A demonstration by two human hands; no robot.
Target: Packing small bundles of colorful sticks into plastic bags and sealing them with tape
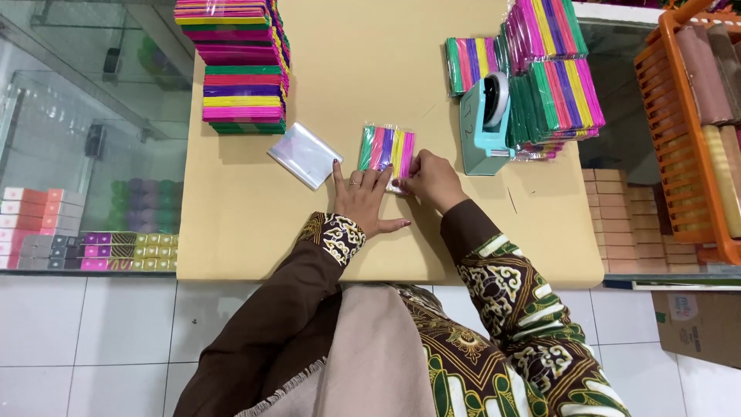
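A small clear bag of coloured sticks (387, 148) lies flat on the tan board (255, 232). My left hand (363, 199) rests flat with fingers spread on the bag's near end. My right hand (432, 179) pinches the bag's near right corner, fingers curled. A pile of empty clear bags (305, 154) lies just left of my left hand. A teal tape dispenser (484, 123) stands to the right of the bag.
A tall stack of filled stick packs (241, 66) stands at the back left, and more packs (552, 73) are piled at the back right behind the dispenser. An orange crate (691, 131) sits far right. Glass shelves with small boxes (85, 232) lie to the left.
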